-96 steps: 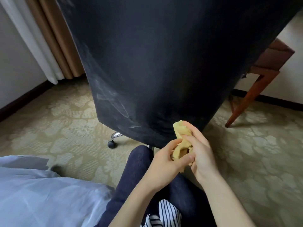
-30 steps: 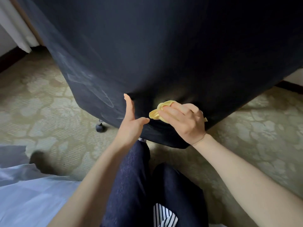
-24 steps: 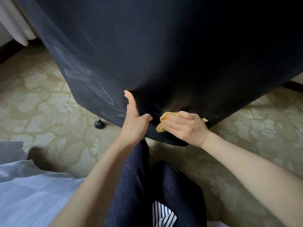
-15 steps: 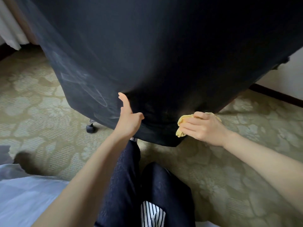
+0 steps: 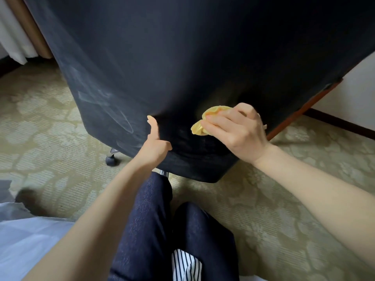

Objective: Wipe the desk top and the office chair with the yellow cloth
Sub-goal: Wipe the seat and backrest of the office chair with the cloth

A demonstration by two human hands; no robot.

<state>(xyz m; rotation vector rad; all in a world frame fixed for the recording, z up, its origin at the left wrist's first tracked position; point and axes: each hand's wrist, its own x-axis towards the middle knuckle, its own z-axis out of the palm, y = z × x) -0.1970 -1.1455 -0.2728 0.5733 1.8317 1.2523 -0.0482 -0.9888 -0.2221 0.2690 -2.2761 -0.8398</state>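
Note:
The dark back of the office chair (image 5: 182, 57) fills the upper frame, with pale smear marks on its lower left. My right hand (image 5: 237, 132) presses the bunched yellow cloth (image 5: 205, 120) flat against the lower part of the chair back; most of the cloth is hidden under the fingers. My left hand (image 5: 155, 146) rests edge-on against the chair fabric just left of the cloth, fingers straight and together, thumb out, holding nothing. The desk top is out of view.
A chair castor (image 5: 110, 159) stands on the patterned carpet (image 5: 50, 138) at the left. A reddish wooden desk leg (image 5: 300, 112) slants at the right, near the white wall. Curtains (image 5: 22, 31) hang top left. White bedding (image 5: 26, 240) lies bottom left. My knees (image 5: 154, 230) are below.
My right hand has slid the cloth up and to the left across the chair back, from its lower right edge. My left hand stays braced against the fabric.

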